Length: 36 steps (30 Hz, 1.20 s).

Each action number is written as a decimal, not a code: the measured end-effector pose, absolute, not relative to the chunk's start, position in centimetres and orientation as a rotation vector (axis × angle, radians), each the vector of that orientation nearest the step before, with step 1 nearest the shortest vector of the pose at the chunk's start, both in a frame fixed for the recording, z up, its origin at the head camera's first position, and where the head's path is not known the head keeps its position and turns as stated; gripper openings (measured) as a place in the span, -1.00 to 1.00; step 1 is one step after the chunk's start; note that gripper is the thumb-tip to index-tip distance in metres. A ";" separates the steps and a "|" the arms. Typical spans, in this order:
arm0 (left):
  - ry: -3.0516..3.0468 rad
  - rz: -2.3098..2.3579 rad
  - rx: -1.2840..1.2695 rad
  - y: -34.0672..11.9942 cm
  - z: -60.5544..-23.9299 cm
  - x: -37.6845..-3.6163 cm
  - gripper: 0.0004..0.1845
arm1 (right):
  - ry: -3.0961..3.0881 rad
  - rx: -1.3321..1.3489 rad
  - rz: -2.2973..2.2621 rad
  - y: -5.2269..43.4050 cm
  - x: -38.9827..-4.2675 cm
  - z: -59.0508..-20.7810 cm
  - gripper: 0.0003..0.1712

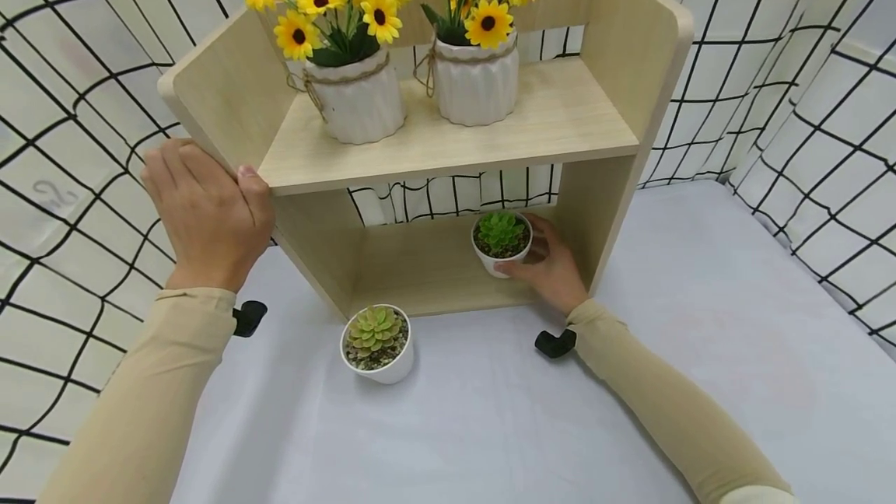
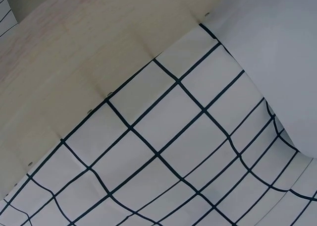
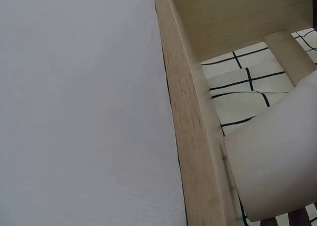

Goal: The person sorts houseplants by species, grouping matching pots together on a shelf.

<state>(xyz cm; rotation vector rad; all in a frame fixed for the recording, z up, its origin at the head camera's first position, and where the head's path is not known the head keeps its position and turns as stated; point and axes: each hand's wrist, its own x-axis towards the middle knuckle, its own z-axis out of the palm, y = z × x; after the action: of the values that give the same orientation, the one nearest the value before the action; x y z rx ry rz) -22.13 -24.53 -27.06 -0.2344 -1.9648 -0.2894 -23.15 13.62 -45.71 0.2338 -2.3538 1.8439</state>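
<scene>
A light wooden two-tier shelf (image 1: pixel 448 166) stands on a white-covered table. My left hand (image 1: pixel 210 204) grips the front edge of its left side panel; in the left wrist view the panel (image 2: pixel 74 62) fills the upper left, and the hand is out of sight. On the lower tier, near the right panel, my right hand (image 1: pixel 553 263) holds a potted green succulent (image 1: pixel 501 233) by its white pot, thumb in front, fingers behind. That white pot (image 3: pixel 277 151) shows at the right of the right wrist view. A second potted succulent (image 1: pixel 378 344), paler green, stands on the table before the shelf's lower left.
Two white ribbed pots of yellow artificial sunflowers, one left (image 1: pixel 357 99) and one right (image 1: pixel 477 80), stand on the upper tier. Black wire grid (image 1: pixel 791 92) encloses the back and sides. White cloth (image 1: pixel 455 434) covers the table.
</scene>
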 end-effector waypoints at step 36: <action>-1.980 -0.271 -0.255 -24.7 -26.9 -21.9 -0.45 | -2.424 -0.098 1.791 13.1 -19.1 -45.4 -0.14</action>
<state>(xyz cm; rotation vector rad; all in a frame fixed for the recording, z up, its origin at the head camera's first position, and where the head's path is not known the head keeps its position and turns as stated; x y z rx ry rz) -21.95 -24.71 -26.95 -0.2550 -1.9801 -0.2715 -19.08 13.11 -45.42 -0.0978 -2.4243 1.7913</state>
